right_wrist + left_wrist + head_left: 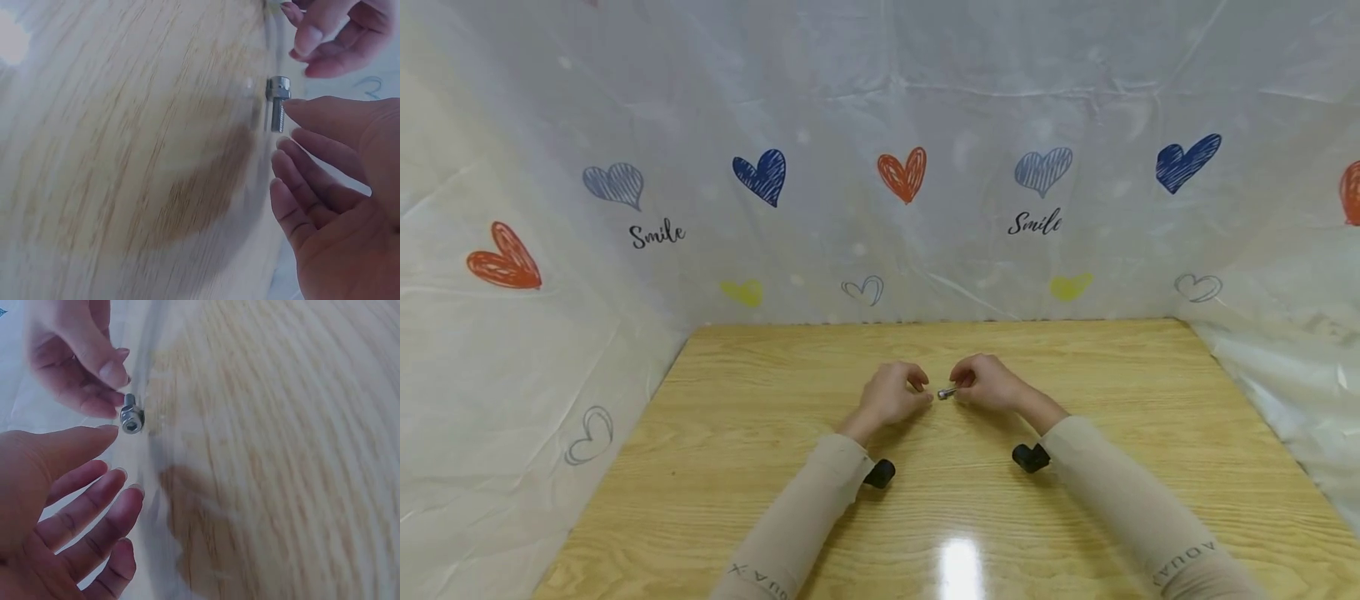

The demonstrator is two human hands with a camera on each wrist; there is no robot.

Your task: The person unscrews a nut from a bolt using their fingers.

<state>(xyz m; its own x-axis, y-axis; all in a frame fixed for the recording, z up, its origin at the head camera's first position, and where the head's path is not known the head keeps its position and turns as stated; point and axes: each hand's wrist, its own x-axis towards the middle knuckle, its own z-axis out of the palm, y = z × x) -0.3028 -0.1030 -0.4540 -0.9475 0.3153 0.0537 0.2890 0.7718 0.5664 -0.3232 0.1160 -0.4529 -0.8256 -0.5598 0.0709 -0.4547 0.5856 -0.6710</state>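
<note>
The person's right hand [992, 383] held its fingers narrow, and its thumb and fingertips appeared to pinch a short silver metal bolt [130, 419] by its threaded shank, though the exact contact was hard to make out. The bolt stuck out from those fingertips toward the other hand, its round head, with a hexagonal socket in the end, on the side away from the right fingers. It sat between the two sets of fingers, above the table in the wrist views.

The left hand [891, 396] held nothing. Its fingers were loosely bent and spread apart from the thumb, their tips just beside the bolt's head, with a small gap between.

Beneath both sets of fingers spread the yellow-brown wood-grain table [775, 375], the hands' shadows falling on it. Behind the fingers, toward the person, were a beige left sleeve [801, 517] and a beige right sleeve [1131, 492], both with dark lettering, and at each cuff a black wrist-worn piece [1030, 457]. Well beyond the fingers hung a wrinkled whitish sheet [962, 92] printed with red, blue, yellow and outlined hearts and the word "Smile".
</note>
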